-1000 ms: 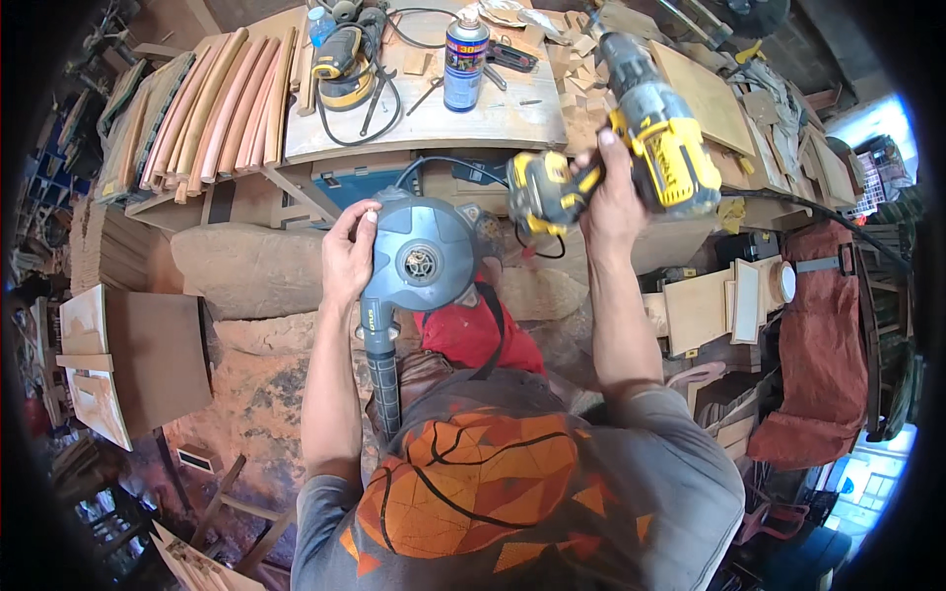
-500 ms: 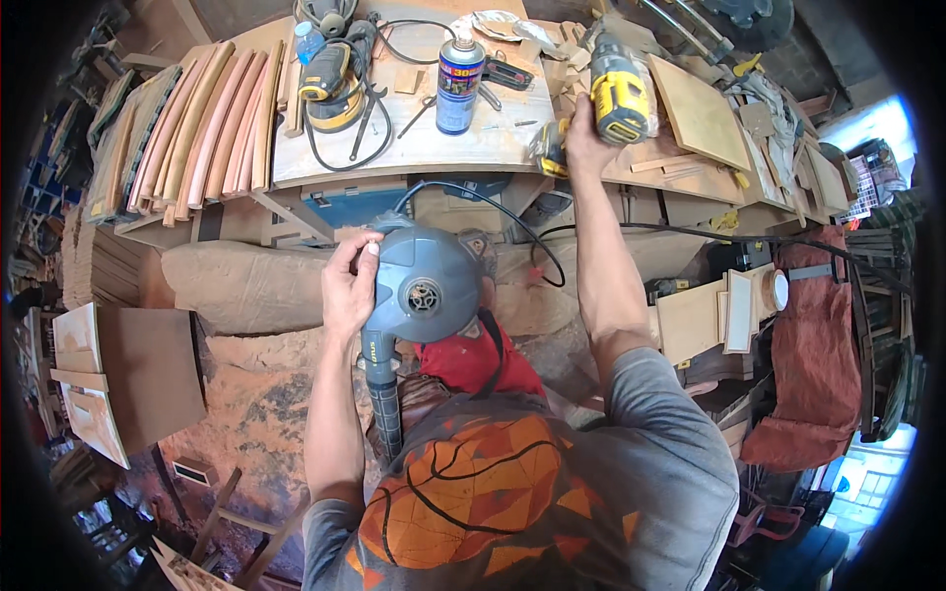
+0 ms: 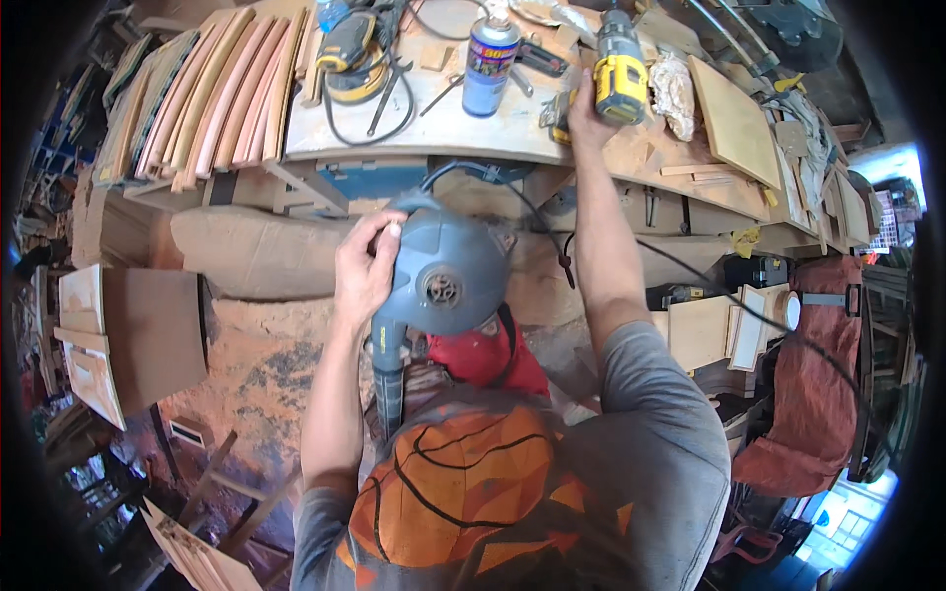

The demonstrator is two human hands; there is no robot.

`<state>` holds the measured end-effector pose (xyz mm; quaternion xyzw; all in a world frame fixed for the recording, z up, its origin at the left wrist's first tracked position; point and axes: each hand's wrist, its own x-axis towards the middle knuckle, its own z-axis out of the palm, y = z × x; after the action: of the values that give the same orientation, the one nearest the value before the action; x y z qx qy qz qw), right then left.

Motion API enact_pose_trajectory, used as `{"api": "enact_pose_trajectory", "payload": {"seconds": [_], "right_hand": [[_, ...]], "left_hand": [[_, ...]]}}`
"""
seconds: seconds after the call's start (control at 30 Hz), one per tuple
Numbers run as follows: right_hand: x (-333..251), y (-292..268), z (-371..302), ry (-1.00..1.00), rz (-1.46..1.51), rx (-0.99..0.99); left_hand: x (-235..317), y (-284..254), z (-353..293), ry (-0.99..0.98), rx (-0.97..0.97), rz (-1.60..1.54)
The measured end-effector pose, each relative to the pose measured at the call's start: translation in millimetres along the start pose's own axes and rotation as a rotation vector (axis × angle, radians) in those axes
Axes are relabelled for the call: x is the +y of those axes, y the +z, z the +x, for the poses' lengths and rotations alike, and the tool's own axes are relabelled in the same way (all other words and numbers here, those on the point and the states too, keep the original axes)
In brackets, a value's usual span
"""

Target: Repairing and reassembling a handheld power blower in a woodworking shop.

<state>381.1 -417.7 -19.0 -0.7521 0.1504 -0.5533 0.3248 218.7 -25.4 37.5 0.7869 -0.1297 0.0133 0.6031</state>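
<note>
My left hand (image 3: pixel 367 274) is closed around the handle of a blue-grey electric blower (image 3: pixel 463 251). The blower is in front of my torso, its ribbed tube (image 3: pixel 389 394) pointing back toward me. A red cloth-like piece (image 3: pixel 483 355) shows beneath it. Stretched over the workbench, my right hand (image 3: pixel 588 120) grips a yellow and black cordless drill (image 3: pixel 622 87), its chuck pointing away from me. Whether the drill touches the bench, I cannot tell. A spray can (image 3: pixel 489 67) stands upright left of the drill.
On the workbench (image 3: pixel 424 133) lie a yellow and black sander (image 3: pixel 353 69), curved wood strips (image 3: pixel 217 94), a crumpled wrapper (image 3: pixel 673 94) and a flat board (image 3: pixel 731 123). A black cord (image 3: pixel 709 286) runs from the blower off to the right. Dusty boards (image 3: pixel 148 335) stand at left.
The drill in my right hand has shifted left over the bench, uncovering the crumpled wrapper. The view has tilted, so the bench sits higher. My left hand keeps hold of the blower.
</note>
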Motion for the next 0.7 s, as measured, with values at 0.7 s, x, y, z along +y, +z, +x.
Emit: {"api": "enact_pose_trajectory", "payload": {"seconds": [0.7], "right_hand": [[-185,-198,-71,-0.334,0.08,-0.975]], "left_hand": [[24,8,3,0.007,-0.016,0.042]]}}
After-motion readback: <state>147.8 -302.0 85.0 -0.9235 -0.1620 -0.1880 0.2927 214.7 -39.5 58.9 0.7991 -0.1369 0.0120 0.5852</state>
